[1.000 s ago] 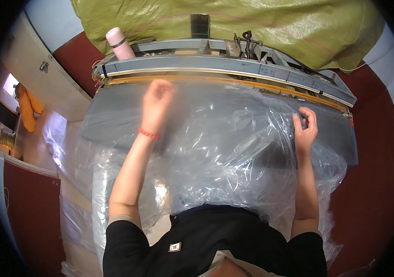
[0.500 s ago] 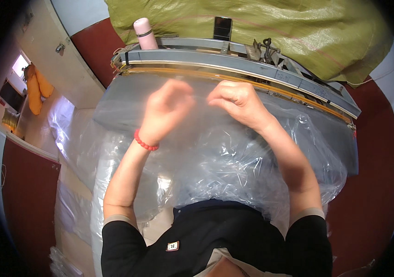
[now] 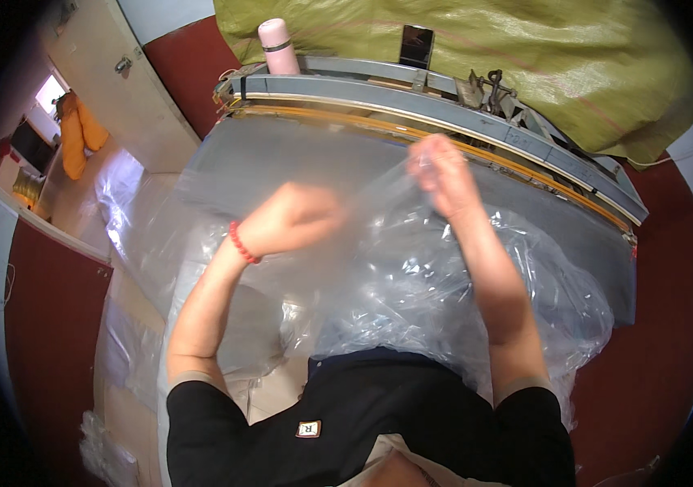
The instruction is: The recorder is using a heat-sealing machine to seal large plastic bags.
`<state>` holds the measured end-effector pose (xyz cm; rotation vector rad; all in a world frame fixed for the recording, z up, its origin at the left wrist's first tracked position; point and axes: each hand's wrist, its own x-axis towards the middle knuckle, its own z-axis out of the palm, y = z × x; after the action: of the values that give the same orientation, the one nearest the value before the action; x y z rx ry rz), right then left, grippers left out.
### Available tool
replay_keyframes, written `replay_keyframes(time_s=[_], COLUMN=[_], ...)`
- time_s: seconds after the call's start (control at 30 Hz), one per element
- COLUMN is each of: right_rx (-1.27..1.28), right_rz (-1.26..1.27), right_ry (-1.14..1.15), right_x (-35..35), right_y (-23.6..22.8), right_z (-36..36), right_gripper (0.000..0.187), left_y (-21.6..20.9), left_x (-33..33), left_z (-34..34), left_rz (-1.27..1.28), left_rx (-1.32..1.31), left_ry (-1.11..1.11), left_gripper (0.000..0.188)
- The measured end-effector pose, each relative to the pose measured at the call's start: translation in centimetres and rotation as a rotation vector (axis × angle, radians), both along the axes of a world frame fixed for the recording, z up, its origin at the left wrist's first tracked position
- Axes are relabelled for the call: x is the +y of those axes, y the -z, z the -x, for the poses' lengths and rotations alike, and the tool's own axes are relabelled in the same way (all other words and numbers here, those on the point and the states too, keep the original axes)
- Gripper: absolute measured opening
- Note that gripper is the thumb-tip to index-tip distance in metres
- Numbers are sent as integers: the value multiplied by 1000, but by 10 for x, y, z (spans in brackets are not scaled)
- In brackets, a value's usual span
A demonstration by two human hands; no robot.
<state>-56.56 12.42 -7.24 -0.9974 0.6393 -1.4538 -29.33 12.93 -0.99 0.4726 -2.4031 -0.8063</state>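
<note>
I have both hands up over the grey table (image 3: 281,158), working a sheet of clear plastic film (image 3: 411,276) that lies heaped across the near half of it and spills off the left side. My left hand (image 3: 293,215), with a red bead bracelet (image 3: 242,242) at the wrist, is curled closed with the film bunched in its fingers. My right hand (image 3: 444,174) is raised farther off, near the long metal sealing bar (image 3: 444,105); it is blurred, its fingers drawn together around an edge of the film, though I cannot tell how firmly they pinch it. Beyond the bar stand a pink flask (image 3: 279,46) at the far left, a dark phone (image 3: 416,45) propped upright, and an olive tarpaulin (image 3: 541,57).
</note>
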Motion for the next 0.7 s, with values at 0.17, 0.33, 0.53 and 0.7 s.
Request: replay_keyframes(time_s=[0.17,0.33,0.53,0.7], right_rx=[372,719,1259,1637], right_rz=[-124,-311,-445,-836], right_ry=[892,1294,1611,1631], right_x=[21,113,233,285], right_y=[49,103,122,99], right_z=[164,345,452,454], right_gripper=[23,27,33,39], left_y=[59,32,-48,83], left_x=[-36,-96,-145,-191], left_z=[-131,-286,-201,-144], left_rz=[-230,-64,1393,181], left_rx=[-747,-1125,115,-7], left_ry=[-110,-832,-1567,-1214], left_gripper=[14,20,30,56])
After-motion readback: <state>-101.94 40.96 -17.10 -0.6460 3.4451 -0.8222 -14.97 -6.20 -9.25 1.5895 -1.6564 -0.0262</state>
